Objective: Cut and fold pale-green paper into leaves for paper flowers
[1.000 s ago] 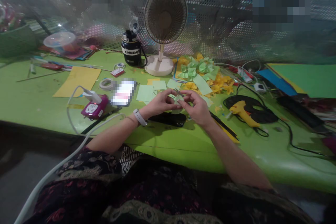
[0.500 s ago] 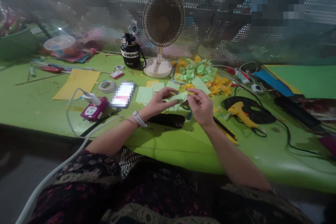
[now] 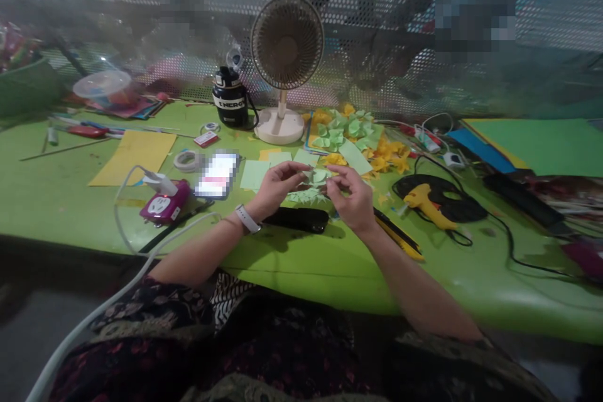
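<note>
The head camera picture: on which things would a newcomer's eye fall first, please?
Probably the tall cream electric fan with its round grille, standing at the back of the bright green table, beside a black bottle marked "ENERGY". Next, the heap of light-green and yellow paper pieces right of the fan's base. Nearer, a small light-green paper piece shows between the left hand and the right hand.

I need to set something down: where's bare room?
On the table: between the black object and near edge; in front of the yellow glue gun; between the yellow sheet and near edge, well left of the purple socket. Crowded: around the left hand, right hand and green paper piece, and at the folded paper.
</note>
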Demonstrator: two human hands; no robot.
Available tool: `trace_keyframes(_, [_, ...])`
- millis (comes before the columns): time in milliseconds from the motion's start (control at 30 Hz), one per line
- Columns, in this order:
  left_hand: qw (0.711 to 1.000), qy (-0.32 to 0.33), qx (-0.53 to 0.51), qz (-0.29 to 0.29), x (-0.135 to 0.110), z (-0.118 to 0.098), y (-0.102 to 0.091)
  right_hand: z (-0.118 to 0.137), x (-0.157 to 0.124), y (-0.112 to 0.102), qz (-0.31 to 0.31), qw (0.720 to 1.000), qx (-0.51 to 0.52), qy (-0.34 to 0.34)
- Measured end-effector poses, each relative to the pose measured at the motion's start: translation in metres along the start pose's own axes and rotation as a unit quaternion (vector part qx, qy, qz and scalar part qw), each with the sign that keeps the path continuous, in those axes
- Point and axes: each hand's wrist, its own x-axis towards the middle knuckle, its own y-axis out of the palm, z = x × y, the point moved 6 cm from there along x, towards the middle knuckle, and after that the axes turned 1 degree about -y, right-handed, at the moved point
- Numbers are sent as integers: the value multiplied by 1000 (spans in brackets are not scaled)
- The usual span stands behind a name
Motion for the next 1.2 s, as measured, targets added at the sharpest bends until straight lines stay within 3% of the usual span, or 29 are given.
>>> trace_keyframes(167, [999,-29,-42,-7,1,4,-1,-6,2,6,39,994,91,48])
trace_keyframes(333, [998,-42,-51,-13,0,5,-1,-5,1,8,39,986,144,72])
trace_keyframes(867, [1000,10,-24,13,-2,2,2,-10,-1,7,44,988,123,77])
trace_keyframes(1000, [999,42,-7,7,-2,-2,2,-5,2,4,26,999,42,23])
trace_keyframes(1133, [999,24,-6,26,-2,1,3,7,3,2,7,996,-26,-88])
trace_keyframes(1200, [999,14,-9,44,-3,2,5,9,3,2,8,994,-34,-106])
